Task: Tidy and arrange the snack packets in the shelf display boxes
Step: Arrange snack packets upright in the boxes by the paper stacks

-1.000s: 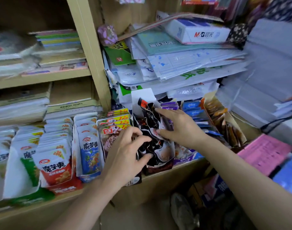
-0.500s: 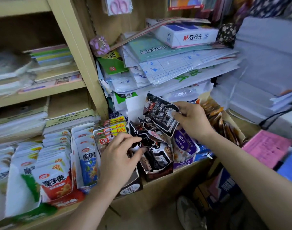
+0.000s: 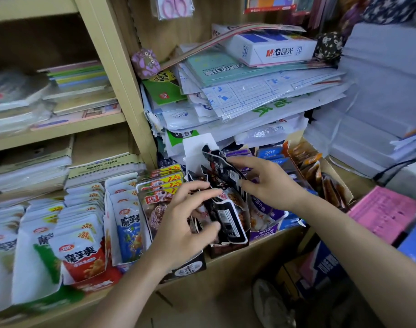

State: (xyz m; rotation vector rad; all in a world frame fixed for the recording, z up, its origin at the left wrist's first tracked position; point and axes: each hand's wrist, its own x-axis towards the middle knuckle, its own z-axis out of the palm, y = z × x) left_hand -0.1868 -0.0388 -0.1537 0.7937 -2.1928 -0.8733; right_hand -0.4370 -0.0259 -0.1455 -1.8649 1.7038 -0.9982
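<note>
Crumpled black snack packets stand unevenly in a black display box at the shelf's middle. My right hand pinches one black packet between finger and thumb, holding it upright above the back of that box. My left hand hovers at the front of the same box, fingers spread and thumb touching the front packets. Left of it stand a row of red-label packets and neat rows of blue konjac packets and red konjac packets. Purple packets and brown packets fill boxes on the right.
A sagging pile of plastic folders and paper with a white paper ream overhangs the snack boxes. The wooden shelf upright stands left of it. Pink sheets lie at right; cartons sit on the floor below.
My right hand has brought the lifted black packet down and left, toward the back of the black box. My left hand has opened its fingers over the front packets.
</note>
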